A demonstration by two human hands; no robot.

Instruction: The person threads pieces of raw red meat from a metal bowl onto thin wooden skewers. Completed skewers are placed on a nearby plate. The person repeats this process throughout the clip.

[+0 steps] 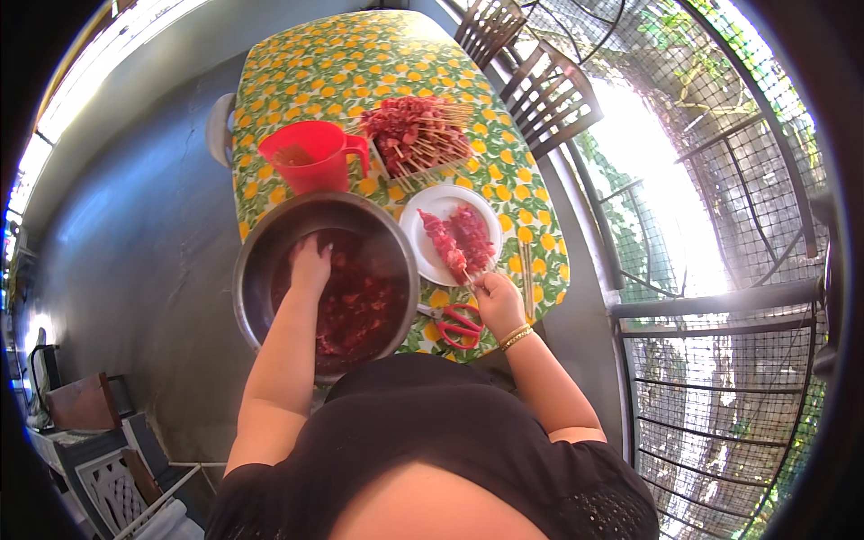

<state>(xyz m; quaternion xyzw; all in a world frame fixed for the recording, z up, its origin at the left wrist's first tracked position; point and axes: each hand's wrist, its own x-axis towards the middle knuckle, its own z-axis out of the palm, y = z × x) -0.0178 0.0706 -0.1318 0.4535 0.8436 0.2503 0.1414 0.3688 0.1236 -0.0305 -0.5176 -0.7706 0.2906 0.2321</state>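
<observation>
My right hand (500,301) pinches the stick end of a skewer of raw meat (443,237), tilted over a white plate (420,259). Other threaded raw meat (471,236) lies on that plate. Inside a large metal basin (247,283), my left hand (311,266) reaches toward the far side. Raw meat pieces (354,304) in dark red liquid fill the basin's bottom. The left fingertips are partly hidden, so what they hold is unclear. Red-handled scissors (460,327) lie between the basin and my right wrist.
Behind the plate, a tray (386,165) is piled with many meat skewers (415,131). A red plastic jug (317,165) stands behind the basin. Several bare sticks (526,277) lie right of the plate on the lemon-print tablecloth (351,67). Wooden chairs (550,94) stand along the right side.
</observation>
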